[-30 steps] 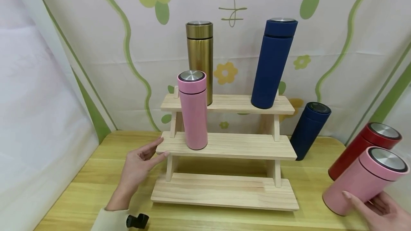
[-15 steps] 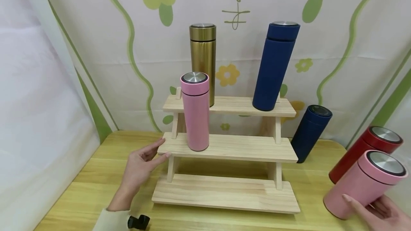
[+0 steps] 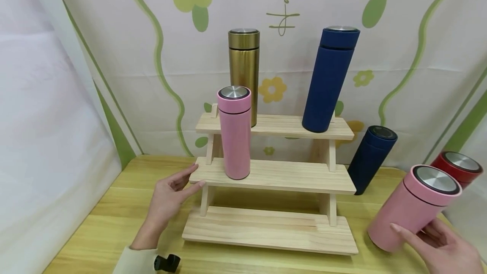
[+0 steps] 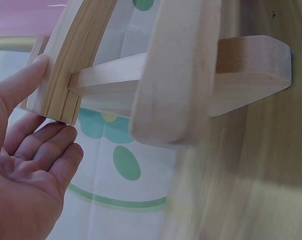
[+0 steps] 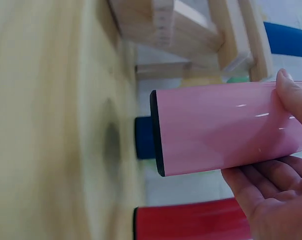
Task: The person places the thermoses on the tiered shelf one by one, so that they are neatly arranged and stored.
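Observation:
A three-tier wooden display stand (image 3: 274, 227) stands on the table. My left hand (image 3: 169, 200) holds the left end of its middle shelf, thumb (image 4: 28, 80) on one face and fingers curled at the end. On that shelf stands a pink thermos flask (image 3: 236, 147); a gold flask (image 3: 243, 67) and a blue flask (image 3: 331, 79) are on the top shelf. My right hand (image 3: 443, 244) grips a second pink flask (image 3: 411, 210) around its lower body, right of the stand. In the right wrist view this pink flask (image 5: 215, 130) has its dark base off the tabletop.
A shorter dark blue flask (image 3: 370, 157) stands on the table behind the stand's right side. At the right a red flask (image 3: 458, 166) is partly hidden behind the held one. A patterned cloth (image 3: 182, 79) hangs behind the table (image 3: 110, 219).
My right hand has brought the pink flask leftward, toward the stand, and it now covers more of the red flask. My left hand keeps its place on the shelf end. The head view shifts slightly.

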`<state>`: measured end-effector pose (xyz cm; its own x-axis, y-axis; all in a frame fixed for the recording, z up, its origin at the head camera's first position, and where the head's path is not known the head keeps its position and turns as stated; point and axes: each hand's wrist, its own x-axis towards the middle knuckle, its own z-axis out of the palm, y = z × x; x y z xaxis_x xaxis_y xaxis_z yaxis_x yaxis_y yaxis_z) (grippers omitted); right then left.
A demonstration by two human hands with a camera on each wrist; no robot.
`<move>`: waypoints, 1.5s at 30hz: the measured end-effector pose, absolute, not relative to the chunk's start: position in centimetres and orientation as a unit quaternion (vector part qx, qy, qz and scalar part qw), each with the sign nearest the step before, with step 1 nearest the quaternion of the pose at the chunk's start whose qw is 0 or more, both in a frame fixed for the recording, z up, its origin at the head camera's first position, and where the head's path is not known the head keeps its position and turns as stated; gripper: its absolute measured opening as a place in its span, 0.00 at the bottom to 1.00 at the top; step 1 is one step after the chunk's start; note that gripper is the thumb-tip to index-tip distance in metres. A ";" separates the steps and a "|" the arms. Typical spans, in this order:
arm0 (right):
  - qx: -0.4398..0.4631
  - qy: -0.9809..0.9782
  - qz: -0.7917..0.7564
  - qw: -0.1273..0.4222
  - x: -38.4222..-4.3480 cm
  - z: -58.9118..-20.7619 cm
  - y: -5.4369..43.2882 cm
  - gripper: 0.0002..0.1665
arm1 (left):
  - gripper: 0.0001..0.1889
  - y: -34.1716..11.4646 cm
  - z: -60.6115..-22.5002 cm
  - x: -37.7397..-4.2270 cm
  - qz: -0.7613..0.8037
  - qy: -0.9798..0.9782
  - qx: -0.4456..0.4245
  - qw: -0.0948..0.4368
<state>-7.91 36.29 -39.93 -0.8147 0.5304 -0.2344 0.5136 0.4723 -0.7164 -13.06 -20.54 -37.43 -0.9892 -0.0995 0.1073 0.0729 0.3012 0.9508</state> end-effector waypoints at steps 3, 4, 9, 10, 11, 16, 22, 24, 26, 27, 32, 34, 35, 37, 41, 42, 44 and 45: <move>-0.291 -0.869 0.399 0.026 -7.9 -39.0 35.8 0.63 | 0.32 -20.5 -37.4 -13.0 -0.591 -0.803 0.008 0.074; -0.289 -0.872 0.395 0.033 -7.8 -38.7 35.6 0.62 | 0.32 -20.5 -37.5 -13.0 -0.590 -0.804 0.009 0.074; -0.290 -0.874 0.386 0.062 -7.6 -37.0 34.7 0.58 | 0.32 -20.4 -37.6 -13.2 -0.589 -0.804 0.006 0.076; -0.291 -0.872 0.388 0.065 -7.5 -36.7 34.5 0.58 | 0.32 -20.4 -37.6 -13.2 -0.591 -0.803 0.004 0.076; -0.292 -0.871 0.389 0.066 -7.5 -36.5 34.3 0.58 | 0.32 -20.4 -37.6 -13.2 -0.591 -0.803 0.003 0.078; -0.290 -0.869 0.393 0.076 -7.3 -35.4 33.4 0.57 | 0.31 -20.3 -37.6 -13.1 -0.596 -0.799 0.002 0.080; -0.269 -0.875 0.396 0.078 -7.3 -34.5 32.8 0.59 | 0.31 -20.5 -37.6 -13.1 -0.597 -0.798 0.004 0.080; -0.252 -0.876 0.403 0.082 -7.3 -34.2 32.7 0.58 | 0.31 -20.5 -37.7 -13.1 -0.594 -0.800 0.006 0.080; -0.234 -0.877 0.410 0.087 -7.2 -34.1 32.5 0.57 | 0.32 -20.5 -37.8 -13.1 -0.591 -0.803 0.008 0.080; -0.229 -0.876 0.414 0.090 -7.3 -34.0 32.4 0.56 | 0.32 -20.5 -37.8 -13.1 -0.590 -0.803 0.010 0.079; -0.197 -0.875 0.430 0.098 -7.3 -33.8 31.7 0.54 | 0.32 -20.6 -37.9 -13.2 -0.587 -0.806 0.011 0.076; -0.181 -0.875 0.437 0.101 -7.4 -33.7 31.4 0.53 | 0.32 -20.6 -37.9 -13.2 -0.586 -0.807 0.013 0.074; -0.173 -0.875 0.440 0.105 -7.4 -33.6 31.2 0.52 | 0.32 -20.6 -37.8 -13.2 -0.587 -0.806 0.013 0.074; -0.156 -0.872 0.450 0.110 -7.5 -33.5 30.8 0.52 | 0.32 -20.6 -37.7 -13.1 -0.589 -0.805 0.014 0.072; -0.126 -0.860 0.478 0.126 -7.6 -33.1 29.8 0.48 | 0.32 -20.6 -37.6 -13.0 -0.594 -0.801 0.013 0.071; -0.122 -0.857 0.483 0.128 -7.6 -33.0 29.6 0.47 | 0.32 -20.6 -37.6 -13.0 -0.595 -0.800 0.014 0.071; -0.106 -0.848 0.502 0.135 -7.7 -32.6 29.2 0.44 | 0.32 -20.5 -37.7 -13.1 -0.597 -0.799 0.013 0.072; -0.101 -0.844 0.508 0.137 -7.7 -32.5 28.9 0.43 | 0.32 -20.5 -37.7 -13.1 -0.598 -0.798 0.013 0.072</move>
<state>-7.75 28.94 -32.46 -0.9420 0.3102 0.1279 0.0323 0.4632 -0.8857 -13.10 -20.52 -37.69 -0.9894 -0.1069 0.0983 0.0642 0.2848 0.9564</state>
